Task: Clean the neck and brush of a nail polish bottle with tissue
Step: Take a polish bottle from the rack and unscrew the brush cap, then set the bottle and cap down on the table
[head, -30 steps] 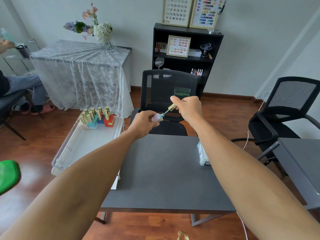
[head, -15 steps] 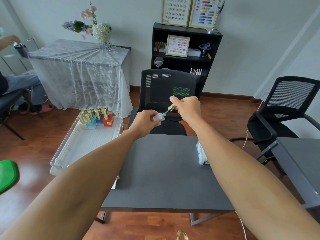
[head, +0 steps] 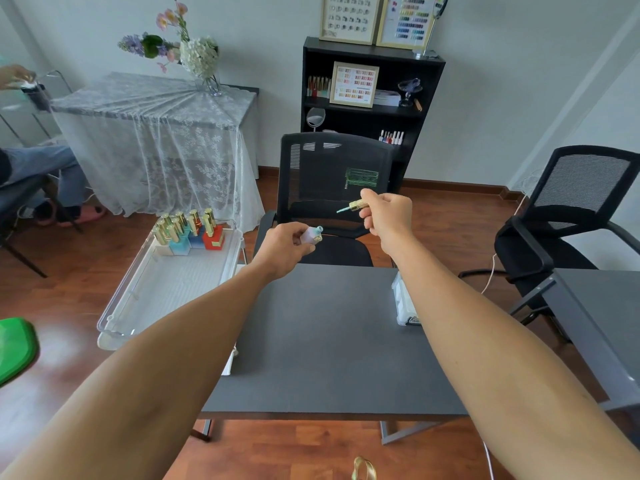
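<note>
Left hand grips the uncapped nail polish bottle beyond the table's far edge; right hand pinches the gold cap. Likely small, light, spillable; hold by the body.

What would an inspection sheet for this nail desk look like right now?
Surface: dark grey desk, mostly bare.
Job's things: small pale bottle, open, in the left hand; gold cap with brush in the right hand, clear of the bottle. No loose tissue seen; tissue box at the desk's right edge, partly hidden by the arm.
Clutter: clear tray left of the desk, with gold-capped bottles at its far end.
Hands: both closed on their items.
Cables: white cord by the right chair.
Surroundings: mesh chair, black shelf, lace-covered table, flowers.
</note>
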### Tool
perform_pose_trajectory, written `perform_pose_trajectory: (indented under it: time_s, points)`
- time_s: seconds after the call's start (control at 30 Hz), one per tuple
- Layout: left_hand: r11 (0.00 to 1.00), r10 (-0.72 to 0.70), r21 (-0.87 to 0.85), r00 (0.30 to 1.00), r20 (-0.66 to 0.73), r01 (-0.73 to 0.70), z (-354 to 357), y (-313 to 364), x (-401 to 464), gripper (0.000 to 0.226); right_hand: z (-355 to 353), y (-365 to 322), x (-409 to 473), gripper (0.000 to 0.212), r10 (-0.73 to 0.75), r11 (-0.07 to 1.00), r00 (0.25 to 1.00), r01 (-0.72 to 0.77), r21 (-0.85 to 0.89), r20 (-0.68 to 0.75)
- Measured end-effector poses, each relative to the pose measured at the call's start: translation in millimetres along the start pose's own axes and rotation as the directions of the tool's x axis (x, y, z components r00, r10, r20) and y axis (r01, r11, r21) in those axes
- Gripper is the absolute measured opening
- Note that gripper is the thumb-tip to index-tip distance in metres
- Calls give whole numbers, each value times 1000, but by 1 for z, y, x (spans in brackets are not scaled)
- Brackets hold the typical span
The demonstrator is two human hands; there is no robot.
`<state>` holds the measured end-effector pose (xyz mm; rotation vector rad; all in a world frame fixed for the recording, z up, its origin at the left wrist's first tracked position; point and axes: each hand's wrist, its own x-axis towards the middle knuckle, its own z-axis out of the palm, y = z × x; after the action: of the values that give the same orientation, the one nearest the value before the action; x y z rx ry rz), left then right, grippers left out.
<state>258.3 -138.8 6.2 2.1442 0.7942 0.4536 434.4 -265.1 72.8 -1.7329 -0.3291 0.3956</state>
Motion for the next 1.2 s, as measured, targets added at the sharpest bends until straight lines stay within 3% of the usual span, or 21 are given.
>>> perform_pose_trajectory:
  time_s: [0.1,0.17,0.33,0.6,0.8,1.0,1.2]
  points:
    - [1000,-16,-19,1000,-9,16,3,-4,-4,40,-3,13,2,10,127,975,989,-138,173,77]
    - [998,-28,-54,1000,-13,27,7,-6,-7,42,-2,27,3,11,183,960,974,-206,187,135]
    - [995,-60,-74,998,8,61,20,-15,-15,29,3,75,2,28,158,986,965,-165,15,208]
    - [975,-182,-112,980,75,189,58,-36,-20,20,14,146,-6,14,172,975,964,-136,-178,205]
    - [947,-296,-86,946,132,308,94,-60,-25,14,17,201,-10,18,171,903,952,-49,-426,252]
    - [929,-340,-89,922,187,360,118,-83,-31,26,14,242,-12,8,183,847,949,-19,-532,256]
    - [910,-366,-125,906,211,396,128,-92,-36,22,9,257,-14,5,170,797,938,49,-602,301]
